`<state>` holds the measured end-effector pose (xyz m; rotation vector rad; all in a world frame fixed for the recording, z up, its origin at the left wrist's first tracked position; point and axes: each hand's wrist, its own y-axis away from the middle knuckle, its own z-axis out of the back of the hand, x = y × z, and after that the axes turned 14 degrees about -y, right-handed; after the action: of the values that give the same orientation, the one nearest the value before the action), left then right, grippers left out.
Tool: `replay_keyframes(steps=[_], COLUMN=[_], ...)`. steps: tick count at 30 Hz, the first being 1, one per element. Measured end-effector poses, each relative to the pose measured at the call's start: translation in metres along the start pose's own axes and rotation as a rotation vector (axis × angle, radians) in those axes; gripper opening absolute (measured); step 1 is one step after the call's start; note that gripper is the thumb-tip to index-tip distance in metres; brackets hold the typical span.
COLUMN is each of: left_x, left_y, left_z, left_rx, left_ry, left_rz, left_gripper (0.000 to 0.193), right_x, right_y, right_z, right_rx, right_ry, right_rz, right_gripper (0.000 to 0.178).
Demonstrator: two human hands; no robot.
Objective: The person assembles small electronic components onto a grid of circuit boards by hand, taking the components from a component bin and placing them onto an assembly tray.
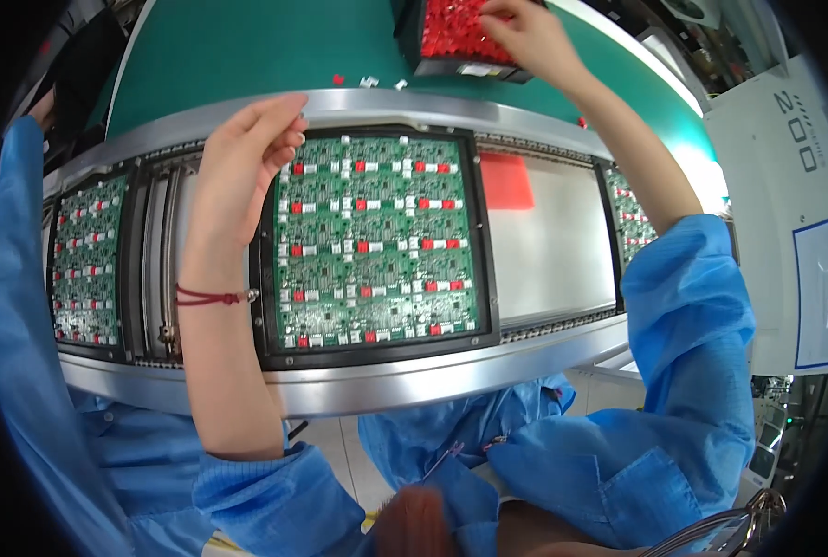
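both hands are raised in the head view. the left hand (252, 139) is over the upper left corner of the middle circuit board panel (377, 227), its fingers curled and its thumb drawn in toward them; whether anything sits between the tips is too small to make out. a dark red cord (212, 297) circles that wrist. the right hand (530, 39) is at the black bin (442, 69) at the top, thumb and fingertips brought together over the heaped red parts (444, 30); i can't make out whether they have hold of a piece.

the middle panel lies in a black frame (485, 241) on the track between two metal rails, and small red and white connectors stand in rows across it. to its right, a red sheet (507, 182) lies on a pale surface (558, 265). another framed panel (89, 265) is at the left, and part of a third (628, 215) shows beyond the pale surface. on the green mat (247, 51), a few white pieces (368, 82) and a loose red piece (338, 80) lie near the far rail (358, 104). a co-worker's blue sleeve (10, 223) is at the left edge.
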<state>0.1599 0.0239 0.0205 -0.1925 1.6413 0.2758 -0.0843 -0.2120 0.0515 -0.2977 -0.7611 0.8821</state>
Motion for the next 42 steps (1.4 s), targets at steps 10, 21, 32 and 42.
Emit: replay_keyframes(steps=[10, 21, 32, 42], left_x=[-0.001, 0.0, 0.005, 0.019], left_y=[-0.002, 0.008, -0.005, -0.001], left_z=[0.002, 0.002, 0.01, 0.002], left_rx=[-0.012, 0.041, 0.094, 0.116], left_ry=[-0.044, -0.152, -0.208, -0.106], left_rz=[0.063, 0.146, 0.142, 0.056], left_gripper=[0.024, 0.022, 0.024, 0.029], right_x=[0.016, 0.03, 0.028, 0.102], right_y=[-0.037, -0.025, -0.024, 0.077], right_z=[-0.023, -0.028, -0.012, 0.022], right_rx=[0.488, 0.46, 0.218, 0.367], right_ry=[0.275, 0.237, 0.0, -0.365], right_rz=[0.151, 0.064, 0.114, 0.053], right_gripper=[0.023, 0.013, 0.021, 0.007])
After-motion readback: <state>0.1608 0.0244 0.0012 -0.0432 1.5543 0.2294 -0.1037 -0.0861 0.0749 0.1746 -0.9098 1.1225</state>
